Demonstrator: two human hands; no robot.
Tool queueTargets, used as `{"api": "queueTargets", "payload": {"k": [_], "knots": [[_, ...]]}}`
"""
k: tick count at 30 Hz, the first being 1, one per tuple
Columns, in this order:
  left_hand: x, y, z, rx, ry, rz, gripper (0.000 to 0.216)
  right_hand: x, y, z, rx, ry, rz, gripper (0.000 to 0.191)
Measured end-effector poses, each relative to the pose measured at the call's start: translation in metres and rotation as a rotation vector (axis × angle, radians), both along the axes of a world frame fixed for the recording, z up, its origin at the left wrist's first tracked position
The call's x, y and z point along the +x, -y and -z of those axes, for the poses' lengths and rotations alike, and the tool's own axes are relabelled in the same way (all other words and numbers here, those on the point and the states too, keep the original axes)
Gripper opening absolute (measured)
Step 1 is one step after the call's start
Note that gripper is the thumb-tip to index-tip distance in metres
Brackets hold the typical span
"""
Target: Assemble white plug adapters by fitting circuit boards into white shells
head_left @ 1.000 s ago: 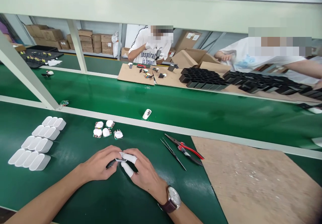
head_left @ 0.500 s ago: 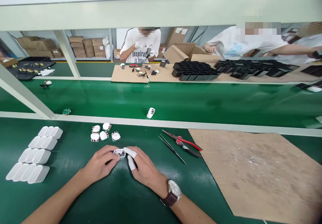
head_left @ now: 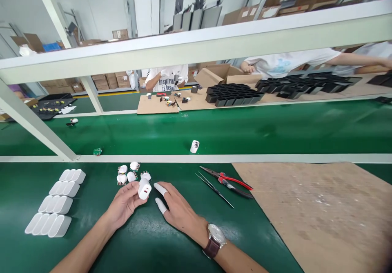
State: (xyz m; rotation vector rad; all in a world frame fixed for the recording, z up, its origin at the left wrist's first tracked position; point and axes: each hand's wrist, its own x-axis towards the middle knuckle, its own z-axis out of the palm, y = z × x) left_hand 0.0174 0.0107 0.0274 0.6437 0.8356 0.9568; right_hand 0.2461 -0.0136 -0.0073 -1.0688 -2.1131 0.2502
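Note:
My left hand (head_left: pixel 124 205) grips a small white charger housing (head_left: pixel 144 189) with its port face turned toward me, lifted a little off the green mat. My right hand (head_left: pixel 177 209) rests flat on the mat just to the right of it, fingers spread, with white finger cots on the index finger and thumb and a watch on the wrist. It holds nothing. Just beyond the housing lie several small circuit boards with white caps (head_left: pixel 130 174).
Rows of white housings (head_left: pixel 56 203) lie at the left. Tweezers (head_left: pixel 214 189) and red-handled pliers (head_left: pixel 228 181) lie right of my hands, beside a brown board (head_left: pixel 306 211). One white charger (head_left: pixel 194 146) sits on the green conveyor. People work across the line by black trays (head_left: pixel 234 94).
My left hand has lifted the white housing off the mat and turned it upright. My right hand let go of it and now lies flat. The camera tilted upward.

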Motion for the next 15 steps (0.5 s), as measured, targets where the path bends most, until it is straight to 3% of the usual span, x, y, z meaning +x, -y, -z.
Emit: {"api": "queueTargets", "payload": {"k": [2, 4, 6, 8, 12, 15], "knots": [[0.001, -0.003, -0.003, 0.151, -0.122, 0.026, 0.029, -0.002, -0.014, 0.002, 0.019, 0.028, 0.001, 0.052], [0.001, -0.012, -0.009, 0.418, -0.399, 0.034, 0.033, -0.007, -0.030, 0.002, 0.024, 0.080, 0.011, 0.052], [-0.001, -0.032, -0.018, 0.682, -0.709, 0.001, 0.036, -0.013, -0.044, 0.001, 0.014, 0.129, 0.038, 0.050], [-0.006, -0.064, -0.029, 0.840, -0.917, -0.062, 0.033, -0.019, -0.053, 0.000, 0.005, 0.159, 0.062, 0.042], [-0.024, -0.141, -0.044, 0.904, -1.162, -0.213, 0.017, -0.024, -0.056, 0.001, -0.006, 0.134, 0.087, 0.025], [-0.037, -0.184, -0.040, 0.866, -1.361, -0.290, 0.012, -0.023, -0.052, 0.002, -0.039, 0.087, 0.098, 0.014]]}}
